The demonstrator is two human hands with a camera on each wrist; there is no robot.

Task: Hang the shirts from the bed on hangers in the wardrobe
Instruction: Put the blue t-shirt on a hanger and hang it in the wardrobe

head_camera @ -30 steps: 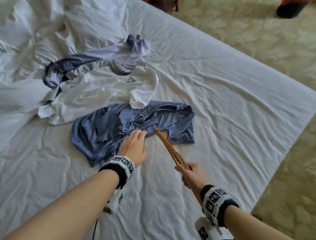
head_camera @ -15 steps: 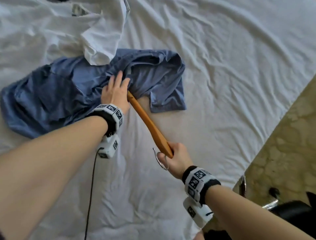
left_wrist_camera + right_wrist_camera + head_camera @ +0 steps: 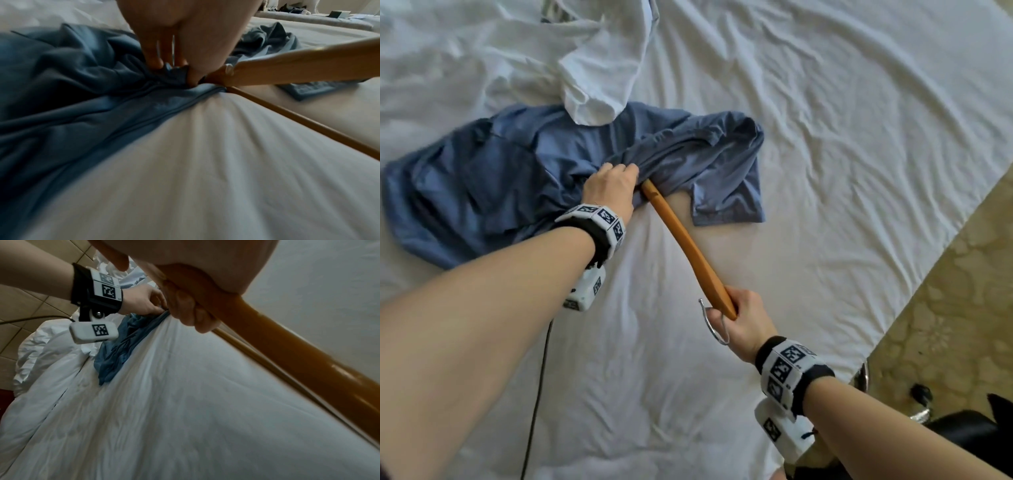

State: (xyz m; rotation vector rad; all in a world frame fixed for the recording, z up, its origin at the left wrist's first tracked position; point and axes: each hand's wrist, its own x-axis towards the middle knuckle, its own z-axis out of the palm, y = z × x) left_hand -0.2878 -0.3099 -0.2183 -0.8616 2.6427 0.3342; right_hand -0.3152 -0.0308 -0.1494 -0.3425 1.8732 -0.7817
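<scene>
A crumpled blue shirt [image 3: 493,178] lies on the white bed sheet [image 3: 825,120]. My left hand [image 3: 610,186] pinches a bunch of its fabric, and the left wrist view shows the fingers [image 3: 158,53] curled into the cloth. In my right hand [image 3: 743,317] is a wooden hanger [image 3: 685,246], gripped near its metal hook [image 3: 714,325]. The hanger's far tip sits under the shirt's edge right beside my left hand. A white shirt [image 3: 571,58] lies above the blue one, one sleeve over it.
The bed's edge runs diagonally at the right, with patterned beige carpet [image 3: 969,308] beyond. A dark object with metal parts [image 3: 945,425] sits at the lower right. A black cable [image 3: 537,394] hangs from my left wrist across the sheet.
The view has closed in on the blue shirt. My left hand went from flat on the shirt to pinching its fabric. The hanger tip has slid under the shirt's edge.
</scene>
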